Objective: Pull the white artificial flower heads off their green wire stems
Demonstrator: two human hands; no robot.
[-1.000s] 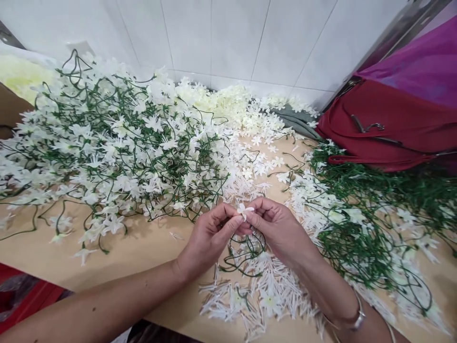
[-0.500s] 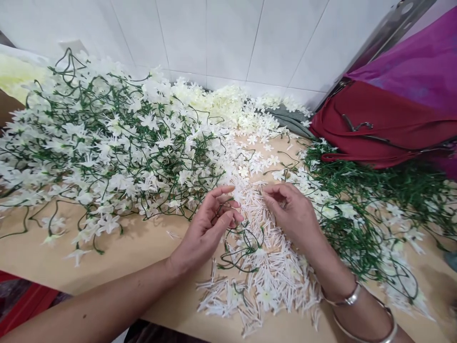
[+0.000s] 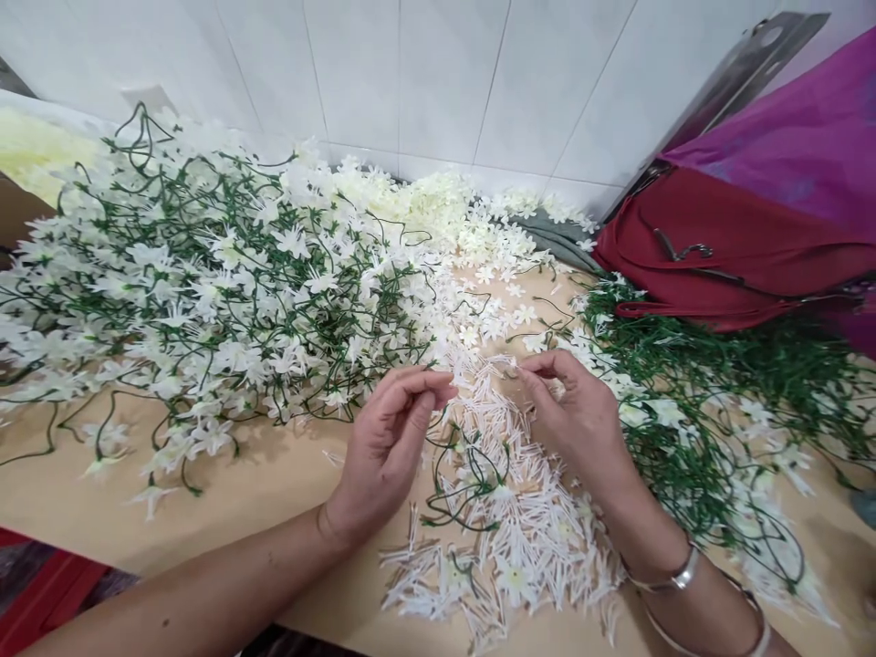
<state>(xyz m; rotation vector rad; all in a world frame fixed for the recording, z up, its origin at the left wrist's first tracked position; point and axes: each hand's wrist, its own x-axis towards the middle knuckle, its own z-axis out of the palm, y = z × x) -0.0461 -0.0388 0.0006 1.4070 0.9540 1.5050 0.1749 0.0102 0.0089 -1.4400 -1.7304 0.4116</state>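
Note:
My left hand [image 3: 383, 447] is raised over the near middle of the table, thumb and fingertips pressed together; whatever is between them is hidden. Facing it a short gap away, my right hand [image 3: 583, 424] pinches thumb against forefinger. Something small and white shows at its tips, too small to tell from the pieces behind. Below and between both hands lies a heap of thin white sticks [image 3: 540, 520], like artificial flower stamens. A few green wire stems [image 3: 472, 484] and a white flower [image 3: 515, 579] rest on the heap.
A big pile of white artificial flowers on green stems [image 3: 225, 283] covers the left. Loose petals [image 3: 438, 210] lie along the tiled wall [image 3: 438, 82]. At right are green stems [image 3: 684, 456], a red bag [image 3: 725, 246] and purple cloth [image 3: 808, 137]. The tabletop [image 3: 274, 493] is tan.
The fingers of my left hand have closed together from a looser, spread pose. My right hand has shifted slightly right, still pinching. The view has tilted a little.

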